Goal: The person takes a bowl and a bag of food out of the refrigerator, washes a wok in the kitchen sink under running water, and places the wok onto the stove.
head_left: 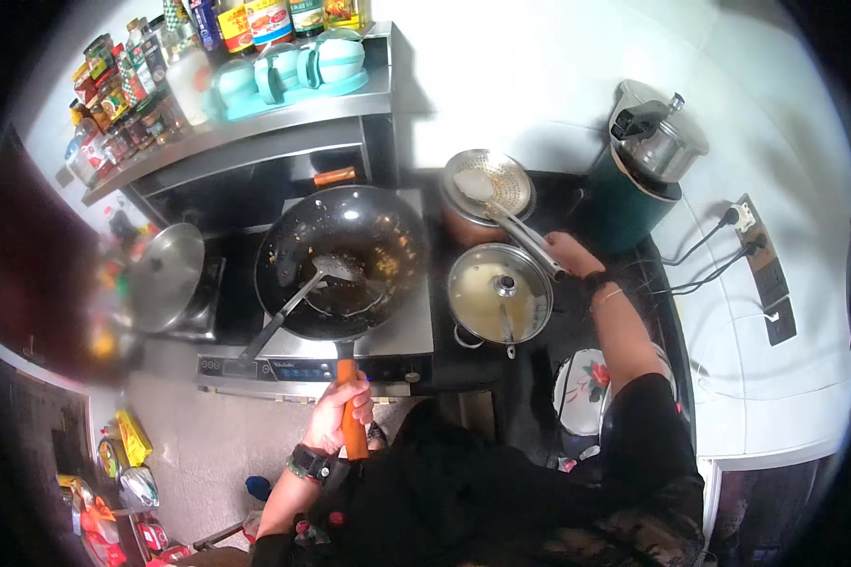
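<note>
Orange wok handle [354,439]: left hand [340,413] is grasping it. Black wok [288,236] is sitting on the stove [413,333], spatula [294,303] leaning out over the near-left rim, yellowish bits [392,257] sticking to the right wall. Right hand [574,253] is reaching to the end of a strainer [515,182] handle; cannot tell whether fingers are closing on it. Strainer is resting on a copper-coloured pot [467,230], glass-lidded pot [475,300] standing just nearer on the tabletop [454,366].
</note>
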The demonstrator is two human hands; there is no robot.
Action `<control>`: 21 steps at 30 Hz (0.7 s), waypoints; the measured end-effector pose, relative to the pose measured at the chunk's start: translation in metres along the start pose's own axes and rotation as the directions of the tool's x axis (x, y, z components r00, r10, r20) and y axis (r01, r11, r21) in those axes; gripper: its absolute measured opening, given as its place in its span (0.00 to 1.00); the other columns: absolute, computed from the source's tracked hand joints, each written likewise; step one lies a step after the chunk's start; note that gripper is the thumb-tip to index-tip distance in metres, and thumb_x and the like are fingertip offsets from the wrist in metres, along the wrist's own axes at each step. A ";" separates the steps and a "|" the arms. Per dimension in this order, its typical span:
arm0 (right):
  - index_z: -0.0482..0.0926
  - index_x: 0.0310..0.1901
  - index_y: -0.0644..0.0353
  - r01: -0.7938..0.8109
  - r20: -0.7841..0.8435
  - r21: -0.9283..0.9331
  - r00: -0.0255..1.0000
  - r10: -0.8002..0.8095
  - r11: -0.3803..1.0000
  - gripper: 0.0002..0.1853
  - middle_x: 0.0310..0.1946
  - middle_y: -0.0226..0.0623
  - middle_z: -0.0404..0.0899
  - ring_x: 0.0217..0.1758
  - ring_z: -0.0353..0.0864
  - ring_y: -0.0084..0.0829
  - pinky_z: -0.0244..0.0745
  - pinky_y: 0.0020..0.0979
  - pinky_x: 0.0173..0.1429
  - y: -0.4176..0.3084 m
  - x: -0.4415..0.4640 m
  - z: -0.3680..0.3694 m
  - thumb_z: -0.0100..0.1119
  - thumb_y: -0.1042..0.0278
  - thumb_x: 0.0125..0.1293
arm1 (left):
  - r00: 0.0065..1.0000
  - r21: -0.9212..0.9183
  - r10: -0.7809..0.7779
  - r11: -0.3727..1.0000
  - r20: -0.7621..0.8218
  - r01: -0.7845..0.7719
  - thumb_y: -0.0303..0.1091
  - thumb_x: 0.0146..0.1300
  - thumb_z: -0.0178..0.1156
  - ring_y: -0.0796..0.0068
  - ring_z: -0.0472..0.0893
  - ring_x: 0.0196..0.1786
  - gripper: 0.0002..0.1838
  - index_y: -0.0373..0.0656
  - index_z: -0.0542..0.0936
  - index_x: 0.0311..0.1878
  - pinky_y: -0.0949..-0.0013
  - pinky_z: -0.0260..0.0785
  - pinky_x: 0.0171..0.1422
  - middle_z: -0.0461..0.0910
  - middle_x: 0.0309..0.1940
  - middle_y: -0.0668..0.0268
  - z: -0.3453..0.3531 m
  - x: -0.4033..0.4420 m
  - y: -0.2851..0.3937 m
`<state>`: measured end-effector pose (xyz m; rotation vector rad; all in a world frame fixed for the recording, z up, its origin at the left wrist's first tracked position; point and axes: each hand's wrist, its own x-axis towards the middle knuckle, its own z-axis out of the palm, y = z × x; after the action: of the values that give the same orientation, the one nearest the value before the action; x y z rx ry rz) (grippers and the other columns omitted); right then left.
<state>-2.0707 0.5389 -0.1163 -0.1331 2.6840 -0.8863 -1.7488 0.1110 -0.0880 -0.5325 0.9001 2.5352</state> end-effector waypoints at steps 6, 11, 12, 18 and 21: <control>0.81 0.38 0.64 0.200 -0.407 -0.296 0.858 -0.313 0.934 0.17 0.32 0.51 0.81 0.41 0.81 0.49 0.75 0.43 0.46 -0.018 -0.013 0.004 0.61 0.57 0.57 | 1.000 0.009 -0.004 1.000 0.017 0.004 0.27 0.61 0.57 0.80 0.64 0.17 0.09 0.45 0.68 0.42 0.74 0.59 0.22 0.64 0.19 0.73 -0.008 -0.004 0.007; 0.80 0.41 0.59 0.014 -0.496 -0.319 0.849 -0.180 0.948 0.14 0.33 0.50 0.82 0.42 0.81 0.51 0.76 0.46 0.46 -0.030 -0.041 0.006 0.61 0.59 0.59 | 0.999 -0.017 -0.032 0.999 0.030 0.032 0.28 0.61 0.58 0.80 0.64 0.17 0.09 0.45 0.69 0.42 0.74 0.58 0.23 0.64 0.19 0.74 -0.009 -0.007 0.011; 0.80 0.41 0.59 0.009 -0.502 -0.324 0.846 -0.180 0.946 0.14 0.33 0.50 0.82 0.41 0.81 0.51 0.76 0.45 0.46 -0.032 -0.049 0.005 0.62 0.59 0.58 | 0.998 -0.009 -0.042 0.999 0.038 0.043 0.28 0.61 0.58 0.80 0.64 0.17 0.09 0.45 0.69 0.42 0.74 0.58 0.23 0.64 0.19 0.74 -0.008 -0.007 0.011; 0.81 0.41 0.62 0.172 -0.580 -0.106 0.790 -0.202 0.979 0.15 0.34 0.50 0.82 0.40 0.82 0.49 0.76 0.42 0.45 -0.008 -0.063 0.016 0.64 0.59 0.57 | 0.998 -0.002 -0.064 0.998 0.027 0.065 0.29 0.60 0.58 0.81 0.63 0.17 0.09 0.47 0.70 0.43 0.75 0.57 0.23 0.63 0.19 0.75 -0.016 -0.006 0.012; 0.81 0.40 0.63 0.117 -0.600 -0.132 0.781 -0.173 0.984 0.15 0.34 0.49 0.82 0.39 0.82 0.48 0.76 0.40 0.44 -0.010 -0.080 0.011 0.64 0.60 0.57 | 0.998 0.042 -0.051 0.998 0.034 0.050 0.29 0.62 0.55 0.84 0.62 0.19 0.07 0.47 0.71 0.43 0.78 0.54 0.23 0.62 0.20 0.77 -0.013 -0.008 0.013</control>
<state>-1.9919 0.5391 -0.0975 -0.0831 3.3617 -0.9895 -1.7457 0.0914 -0.0875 -0.4906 0.9121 2.4679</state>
